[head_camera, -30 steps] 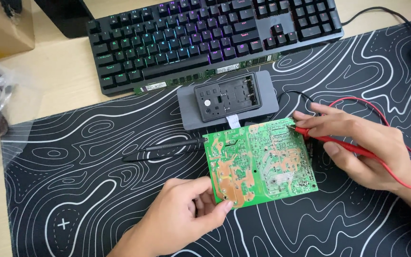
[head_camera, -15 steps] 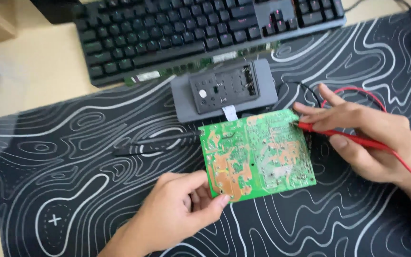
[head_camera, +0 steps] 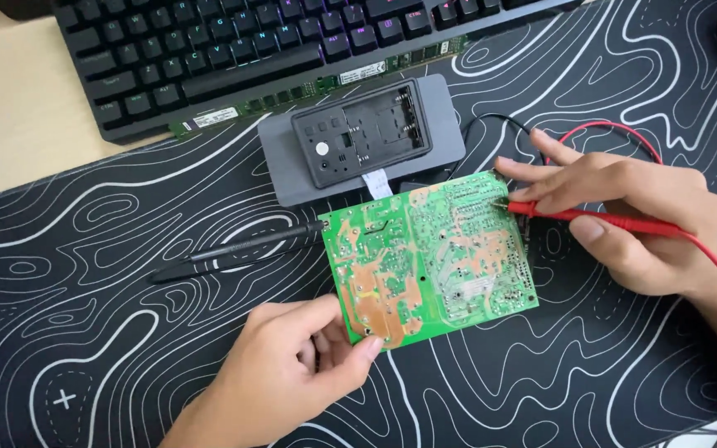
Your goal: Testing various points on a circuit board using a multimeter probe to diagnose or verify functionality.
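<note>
A green circuit board [head_camera: 433,257] lies solder side up on a black desk mat with white contour lines [head_camera: 109,249]. My left hand [head_camera: 292,373] pinches the board's near left corner between thumb and fingers. My right hand [head_camera: 632,216] grips a red test probe [head_camera: 591,217] like a pen, its tip touching the board's far right edge. A red lead [head_camera: 616,129] loops away behind that hand. A black test probe [head_camera: 234,249] lies loose on the mat, its tip at the board's left edge.
A grey meter [head_camera: 358,141] lies face down behind the board with its battery bay open. Beyond it a green memory stick [head_camera: 234,108] rests against a black backlit keyboard [head_camera: 234,58]. Bare wooden desk [head_camera: 18,124] shows at the far left.
The view has shifted so everything sits lower and nearer in frame. Both hands keep their hold, and the red probe's tip stays at the board's right edge.
</note>
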